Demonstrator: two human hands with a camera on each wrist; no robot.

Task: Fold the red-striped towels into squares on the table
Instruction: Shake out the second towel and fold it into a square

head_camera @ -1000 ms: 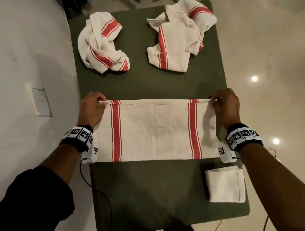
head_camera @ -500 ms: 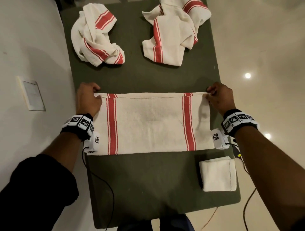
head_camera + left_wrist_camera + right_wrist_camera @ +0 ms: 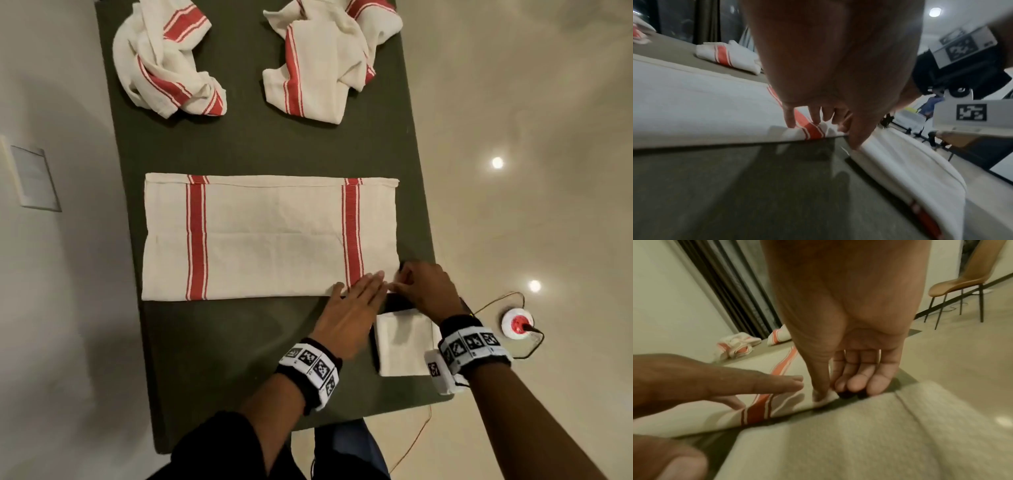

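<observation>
A cream towel with two red stripes (image 3: 270, 240) lies flat, folded to a long rectangle, across the middle of the dark green table (image 3: 239, 342). My right hand (image 3: 402, 274) pinches its near right corner, seen close in the right wrist view (image 3: 824, 395). My left hand (image 3: 368, 286) lies beside it with straight fingers (image 3: 789, 120) touching the towel by the right red stripe. A folded towel square (image 3: 404, 342) sits just in front of both hands. Two crumpled striped towels lie at the far end, one on the left (image 3: 164, 58) and one on the right (image 3: 329, 58).
The table's right edge runs close beside my right hand. A round white device with a red button (image 3: 517, 323) and its cable lie on the floor to the right. A wall plate (image 3: 32, 178) is on the left wall. A brown chair (image 3: 957, 283) stands farther off.
Both hands let go of the towel's far corners and came back to its near right corner. The left hand crossed from the left side; the right hand now pinches that corner.
</observation>
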